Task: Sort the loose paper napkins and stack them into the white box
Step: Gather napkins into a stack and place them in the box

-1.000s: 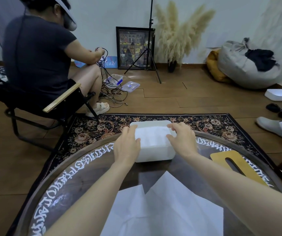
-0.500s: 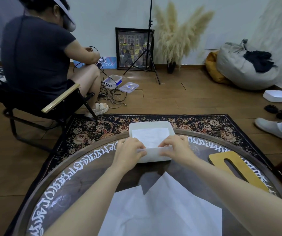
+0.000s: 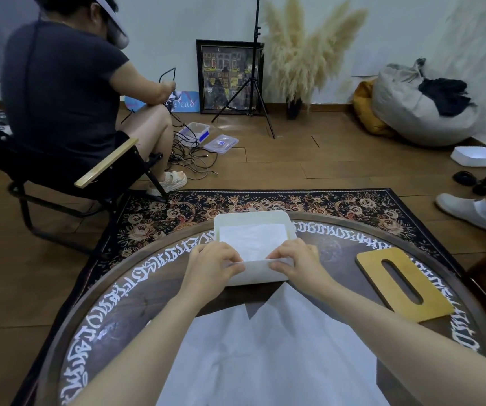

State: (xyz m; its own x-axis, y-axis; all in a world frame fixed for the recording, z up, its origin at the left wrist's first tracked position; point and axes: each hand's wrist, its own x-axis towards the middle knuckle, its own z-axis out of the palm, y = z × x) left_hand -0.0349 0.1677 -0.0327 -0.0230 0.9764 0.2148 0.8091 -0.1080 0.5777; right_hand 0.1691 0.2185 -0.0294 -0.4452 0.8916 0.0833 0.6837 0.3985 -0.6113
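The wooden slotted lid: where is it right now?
The flat wooden slotted lid lies on the round dark table's right side, right of the white box, untouched.

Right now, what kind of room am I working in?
Probably a living room doubling as a recording space: a floral rug on wood flooring, pampas grass and a framed picture against the wall, plus a light-stand tripod.

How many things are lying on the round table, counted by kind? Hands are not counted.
White box: 1
Wooden lid with a slot: 1
Loose napkins near the front edge: at least 2, overlapping, exact number unclear
Napkin stack inside the box: 1, sheets not countable
Total: at least 5
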